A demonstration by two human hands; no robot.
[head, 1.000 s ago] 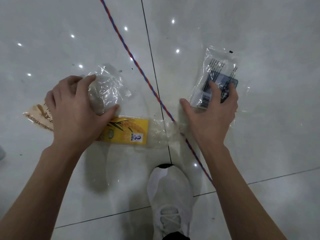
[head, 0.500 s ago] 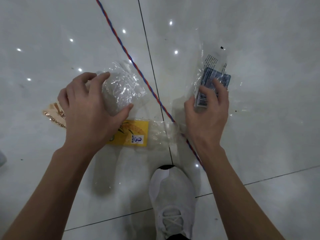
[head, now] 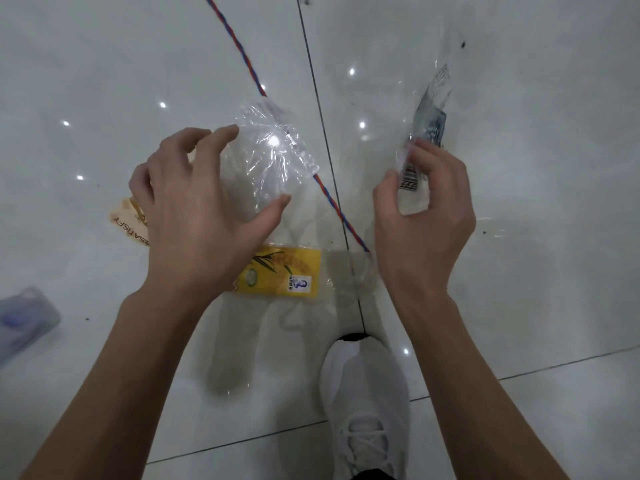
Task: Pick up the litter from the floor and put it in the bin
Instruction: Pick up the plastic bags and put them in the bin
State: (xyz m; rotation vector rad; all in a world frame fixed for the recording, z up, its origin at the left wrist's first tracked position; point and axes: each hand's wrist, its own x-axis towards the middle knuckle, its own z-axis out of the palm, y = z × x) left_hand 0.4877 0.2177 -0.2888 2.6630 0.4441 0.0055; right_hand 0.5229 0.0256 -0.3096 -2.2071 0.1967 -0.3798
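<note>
The left hand [head: 194, 216] grips a crumpled clear plastic wrapper [head: 270, 157], its fingers [head: 221, 140] curled over the far side and the thumb pressed against the near side. The right hand [head: 422, 220] pinches the near end of a clear plastic packet [head: 429, 129] with a barcode label and a dark blue card inside; the rest of the packet stretches away from the hand. Both pieces look lifted off the glossy white tiled floor [head: 536, 237].

A flat yellow packet [head: 280, 271] lies on the floor below the left hand, and a beige printed wrapper [head: 130, 220] shows just beside that hand's outer edge. A red-and-blue twisted cord [head: 249, 64] runs between the hands. A white shoe [head: 363, 403] stands near the yellow packet.
</note>
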